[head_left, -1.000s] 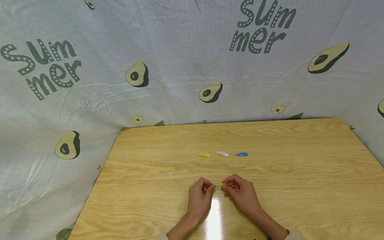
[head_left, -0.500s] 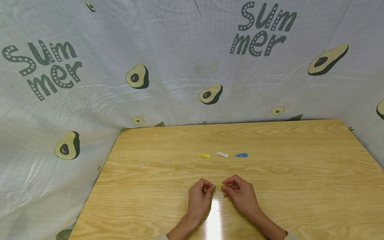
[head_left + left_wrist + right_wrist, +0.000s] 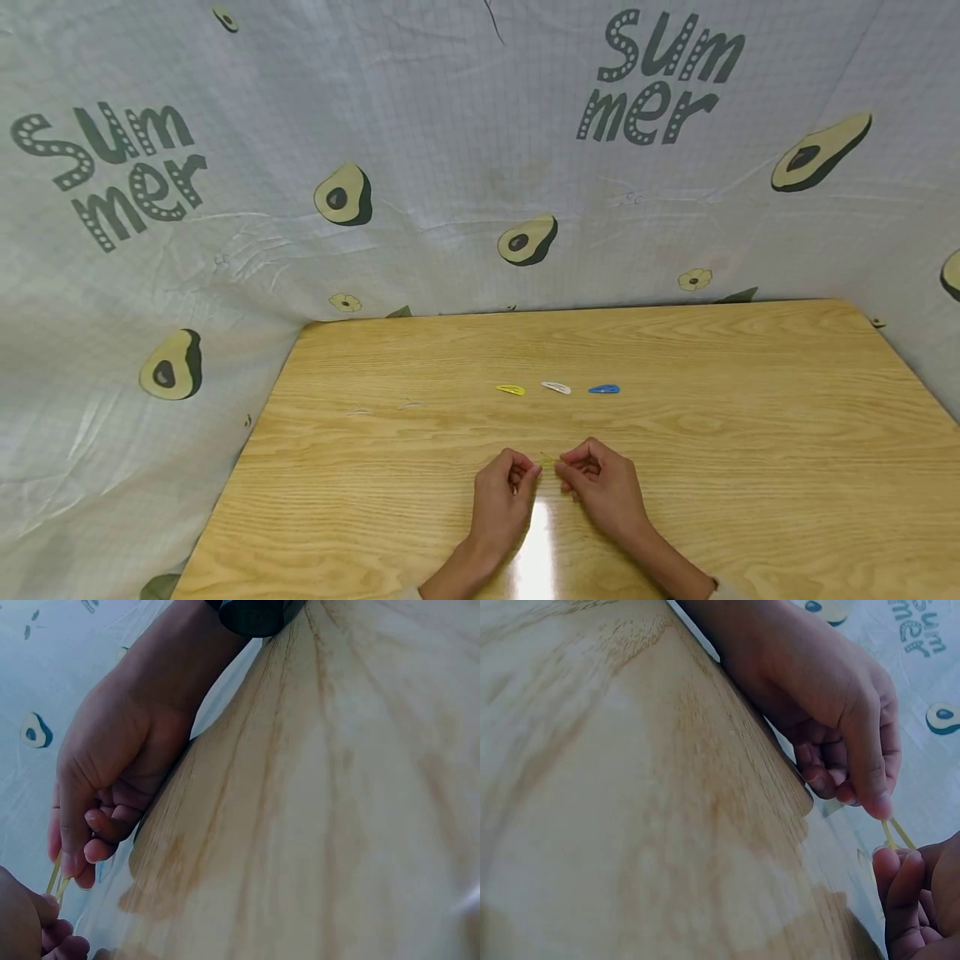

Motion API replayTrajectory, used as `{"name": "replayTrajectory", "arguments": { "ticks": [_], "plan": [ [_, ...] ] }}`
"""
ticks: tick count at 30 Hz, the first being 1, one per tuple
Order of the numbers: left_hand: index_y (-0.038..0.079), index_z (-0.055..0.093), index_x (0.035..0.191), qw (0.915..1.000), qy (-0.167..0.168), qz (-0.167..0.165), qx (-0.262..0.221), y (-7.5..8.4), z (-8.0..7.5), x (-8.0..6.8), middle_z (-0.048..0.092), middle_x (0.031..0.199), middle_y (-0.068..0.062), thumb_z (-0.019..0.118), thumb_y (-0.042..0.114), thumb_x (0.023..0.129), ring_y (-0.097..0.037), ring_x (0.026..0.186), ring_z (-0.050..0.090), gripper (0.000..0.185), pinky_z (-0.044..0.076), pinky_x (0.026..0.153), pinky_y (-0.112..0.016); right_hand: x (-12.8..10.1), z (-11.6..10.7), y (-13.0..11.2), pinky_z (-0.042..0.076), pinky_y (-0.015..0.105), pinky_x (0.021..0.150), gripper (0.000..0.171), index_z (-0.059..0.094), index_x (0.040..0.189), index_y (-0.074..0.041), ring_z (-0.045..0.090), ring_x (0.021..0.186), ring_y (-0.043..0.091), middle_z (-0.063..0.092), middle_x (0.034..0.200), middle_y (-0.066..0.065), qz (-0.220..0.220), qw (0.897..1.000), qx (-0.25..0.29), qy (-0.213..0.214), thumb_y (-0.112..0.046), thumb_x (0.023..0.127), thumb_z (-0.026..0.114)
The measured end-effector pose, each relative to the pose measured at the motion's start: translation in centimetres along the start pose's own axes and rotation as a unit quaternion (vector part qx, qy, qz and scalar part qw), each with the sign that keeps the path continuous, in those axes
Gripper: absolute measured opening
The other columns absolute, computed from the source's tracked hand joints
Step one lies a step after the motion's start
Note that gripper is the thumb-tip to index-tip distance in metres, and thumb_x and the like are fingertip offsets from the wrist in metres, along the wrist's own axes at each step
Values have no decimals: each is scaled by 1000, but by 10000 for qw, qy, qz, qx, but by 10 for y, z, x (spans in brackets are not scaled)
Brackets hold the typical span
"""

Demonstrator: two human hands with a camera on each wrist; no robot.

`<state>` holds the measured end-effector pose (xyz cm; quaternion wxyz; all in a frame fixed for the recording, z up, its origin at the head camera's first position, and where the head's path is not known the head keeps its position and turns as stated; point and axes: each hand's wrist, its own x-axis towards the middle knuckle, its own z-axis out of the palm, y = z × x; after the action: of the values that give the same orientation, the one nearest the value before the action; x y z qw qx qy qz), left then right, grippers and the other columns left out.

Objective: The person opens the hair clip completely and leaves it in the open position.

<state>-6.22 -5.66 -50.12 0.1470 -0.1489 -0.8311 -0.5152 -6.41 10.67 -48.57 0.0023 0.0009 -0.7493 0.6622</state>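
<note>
My left grip (image 3: 499, 497) and right grip (image 3: 609, 487) pinch a yellow hair clip (image 3: 904, 833) from eight and four o'clock.
Wrists angle inward; tabletop (image 3: 750, 450) spreads wide toward three, its far edge (image 3: 570, 312) at twelve, beyond three other clips (image 3: 557, 387). The held clip shows two thin strips, splayed.

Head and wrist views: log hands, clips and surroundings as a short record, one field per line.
Left hand: pinches one end of the held clip
Right hand: pinches its other end
Held clip: yellow, strips spread in a V
Lying beyond the hands, left to right: yellow clip, white clip, blue clip
Surface: wood-grain table
Backdrop: pale avocado-printed cloth
</note>
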Motion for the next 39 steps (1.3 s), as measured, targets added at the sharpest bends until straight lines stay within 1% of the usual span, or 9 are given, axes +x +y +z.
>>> {"name": "replayTrajectory", "arguments": {
  "ticks": [6,10,17,23,26,29,32,36,39],
  "plan": [
    [8,59,81,9998,85,152,27,-1,1,-1,58,69,5,71,0,84,0,60,49,15,43,50,-17,0,0,1,51,27,49,11,65,85,-1,64,57,20,67,72,8,-11,10000,7,-7,4,80,73],
    [8,59,81,9999,68,153,6,-1,1,-1,58,69,5,71,0,84,0,60,49,15,43,50,-17,0,0,2,51,27,49,11,65,84,-1,64,57,19,67,72,7,-81,10000,-17,-2,5,80,73],
    [7,60,82,9999,20,47,-89,0,-2,0,59,70,3,70,-1,85,-1,60,50,13,45,50,-18,0,0,3,51,26,50,11,65,84,-3,64,58,18,67,73,6,-168,9997,-102,-133,3,81,73],
    [3,61,86,9997,-65,-78,-202,1,-4,0,60,72,2,67,6,90,-2,61,51,7,45,51,-19,-1,1,3,52,27,52,11,64,86,-2,64,59,19,68,75,8,-245,9994,-17,-255,0,81,74],
    [2,62,88,9997,-71,-81,-241,1,-5,0,60,73,1,66,6,90,-2,61,51,6,46,51,-19,-1,2,2,52,27,52,11,64,87,-1,64,60,20,68,76,9,-268,9993,32,-271,-1,81,74],
    [1,63,87,9998,-38,7,-216,1,-6,-1,62,74,0,66,6,90,-3,62,53,6,47,52,-19,-1,1,2,52,27,53,11,64,87,-1,65,60,20,68,77,8,-235,9993,1,-308,-2,82,74],
    [2,64,86,9997,48,179,-181,-1,-6,0,63,74,0,65,5,90,-3,62,53,6,46,52,-19,-1,0,2,54,28,56,10,66,88,-3,66,64,19,68,79,6,-272,9988,-124,-398,-4,82,74],
    [3,64,85,9981,286,531,-138,-4,-7,3,63,73,0,67,-1,88,-3,59,51,6,44,50,-17,2,-4,-1,54,28,61,8,71,89,-11,66,69,16,69,82,-1,-455,9965,-567,-418,-9,82,75],
    [5,64,85,9963,402,758,-100,-5,-7,6,62,73,2,68,-4,85,-3,58,50,10,43,49,-16,5,-6,-3,53,27,61,8,73,88,-16,66,69,14,70,82,-7,-532,9943,-856,-345,-11,82,76]
  ]
}}
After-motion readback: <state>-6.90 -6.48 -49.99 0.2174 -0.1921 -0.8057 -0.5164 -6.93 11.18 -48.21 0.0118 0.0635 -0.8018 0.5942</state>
